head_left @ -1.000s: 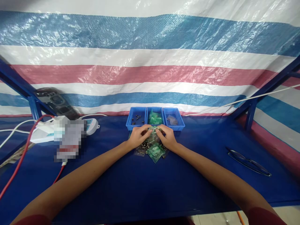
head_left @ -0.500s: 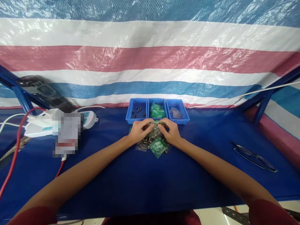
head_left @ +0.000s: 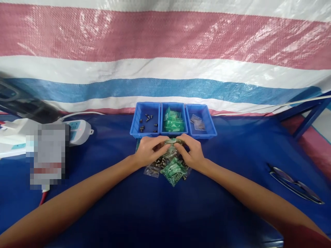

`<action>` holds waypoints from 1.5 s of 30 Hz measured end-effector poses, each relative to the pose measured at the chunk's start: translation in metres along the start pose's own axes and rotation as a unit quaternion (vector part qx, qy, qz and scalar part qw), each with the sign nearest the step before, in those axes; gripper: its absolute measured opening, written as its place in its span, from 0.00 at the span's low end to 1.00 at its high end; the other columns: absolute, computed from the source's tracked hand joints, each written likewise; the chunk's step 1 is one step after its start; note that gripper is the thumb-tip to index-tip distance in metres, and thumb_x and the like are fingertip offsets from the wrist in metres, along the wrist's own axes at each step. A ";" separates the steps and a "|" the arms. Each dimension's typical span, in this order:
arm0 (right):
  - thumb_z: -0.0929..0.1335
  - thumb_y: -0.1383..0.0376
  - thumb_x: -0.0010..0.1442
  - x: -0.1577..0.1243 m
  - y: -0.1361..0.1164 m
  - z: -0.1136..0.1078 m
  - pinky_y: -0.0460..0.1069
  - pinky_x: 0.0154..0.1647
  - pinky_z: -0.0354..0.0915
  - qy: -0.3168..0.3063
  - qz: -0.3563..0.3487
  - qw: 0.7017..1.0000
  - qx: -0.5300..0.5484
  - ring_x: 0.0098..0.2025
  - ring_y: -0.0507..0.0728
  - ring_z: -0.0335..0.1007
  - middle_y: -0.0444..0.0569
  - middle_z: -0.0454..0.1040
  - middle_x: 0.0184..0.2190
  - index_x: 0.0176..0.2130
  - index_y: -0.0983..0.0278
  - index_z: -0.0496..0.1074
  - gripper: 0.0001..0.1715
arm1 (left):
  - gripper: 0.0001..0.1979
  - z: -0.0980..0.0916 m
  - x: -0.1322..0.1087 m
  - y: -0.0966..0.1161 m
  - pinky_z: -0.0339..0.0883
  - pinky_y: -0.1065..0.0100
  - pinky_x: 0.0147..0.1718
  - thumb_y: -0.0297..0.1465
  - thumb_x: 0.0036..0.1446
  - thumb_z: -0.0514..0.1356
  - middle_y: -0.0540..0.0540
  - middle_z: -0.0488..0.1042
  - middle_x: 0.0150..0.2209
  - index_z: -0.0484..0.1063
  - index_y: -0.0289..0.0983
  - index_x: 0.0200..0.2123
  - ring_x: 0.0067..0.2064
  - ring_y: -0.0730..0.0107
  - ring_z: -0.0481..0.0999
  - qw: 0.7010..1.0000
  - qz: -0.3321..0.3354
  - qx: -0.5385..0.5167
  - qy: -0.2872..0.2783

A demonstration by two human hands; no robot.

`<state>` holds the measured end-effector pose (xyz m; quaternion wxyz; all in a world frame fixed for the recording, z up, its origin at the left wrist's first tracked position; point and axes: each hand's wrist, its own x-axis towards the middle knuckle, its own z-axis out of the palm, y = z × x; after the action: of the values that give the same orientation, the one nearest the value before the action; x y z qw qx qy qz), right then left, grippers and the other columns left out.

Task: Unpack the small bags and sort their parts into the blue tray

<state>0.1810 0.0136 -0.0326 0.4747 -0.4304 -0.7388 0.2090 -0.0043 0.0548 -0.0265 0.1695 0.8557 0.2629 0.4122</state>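
Note:
My left hand (head_left: 150,150) and my right hand (head_left: 192,151) meet over a loose pile, thumbs and fingers pinching a small green plastic bag (head_left: 172,141) from both sides. Under them lie dark screws (head_left: 160,162), a clear bag of small parts (head_left: 152,171) and another green bag (head_left: 174,171) with long screws inside. Part of the pile is hidden by my fingers. Just behind it, a blue bin (head_left: 146,119) on the left has several dark screws in it. Green bags (head_left: 173,121) fill the middle bin, and clear bags (head_left: 198,122) lie in the right bin (head_left: 209,129).
Glasses (head_left: 296,183) lie on the blue tabletop (head_left: 232,217) at the right. At the left are a white power strip (head_left: 80,131) and a blurred-out device (head_left: 50,151) with a red cable. A striped plastic sheet (head_left: 165,89) hangs behind the bins.
My view has tilted down and come closer, so the bins and pile look larger. Both hands keep their pinch on the green bag over the pile.

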 end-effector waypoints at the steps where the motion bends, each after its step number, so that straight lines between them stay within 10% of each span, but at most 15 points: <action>1: 0.61 0.63 0.63 0.000 0.000 0.000 0.49 0.30 0.61 -0.001 0.001 1.000 0.001 0.27 0.53 0.62 0.46 0.66 0.25 0.37 0.62 0.67 0.07 | 0.07 0.000 0.000 0.000 0.60 0.77 0.21 0.32 0.59 0.57 0.53 0.70 0.19 0.72 0.35 0.38 0.18 0.80 0.66 1.000 -0.004 0.003 -0.002; 25: 0.63 0.63 0.62 0.001 -0.004 0.000 0.46 0.24 0.59 0.032 -0.035 0.998 -0.046 0.21 0.51 0.62 0.44 0.70 0.21 0.34 0.63 0.71 0.09 | 0.08 -0.001 -0.005 0.001 0.69 0.72 0.33 0.26 0.60 0.55 0.46 0.76 0.35 0.71 0.36 0.42 0.35 0.71 0.76 1.000 0.019 -0.014 0.013; 41: 0.64 0.60 0.61 0.030 -0.028 -0.031 0.45 0.20 0.48 -0.109 0.076 0.991 -0.015 0.18 0.48 0.50 0.38 0.53 0.15 0.20 0.63 0.58 0.21 | 0.12 -0.003 -0.007 -0.004 0.65 0.77 0.23 0.32 0.61 0.54 0.50 0.74 0.26 0.68 0.36 0.47 0.24 0.76 0.72 0.999 -0.023 -0.023 0.027; 45: 0.61 0.60 0.63 0.040 -0.021 -0.043 0.44 0.23 0.54 -0.064 0.111 0.991 -0.028 0.21 0.48 0.56 0.40 0.58 0.17 0.23 0.64 0.62 0.19 | 0.14 -0.001 -0.006 -0.002 0.68 0.77 0.26 0.29 0.61 0.53 0.50 0.73 0.28 0.63 0.37 0.51 0.27 0.76 0.73 0.991 -0.073 -0.102 0.039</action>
<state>0.2025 0.0308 0.0234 0.3875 -0.5089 -0.7209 0.2667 -0.0091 0.0532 -0.0305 0.2751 0.7960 0.2875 0.4562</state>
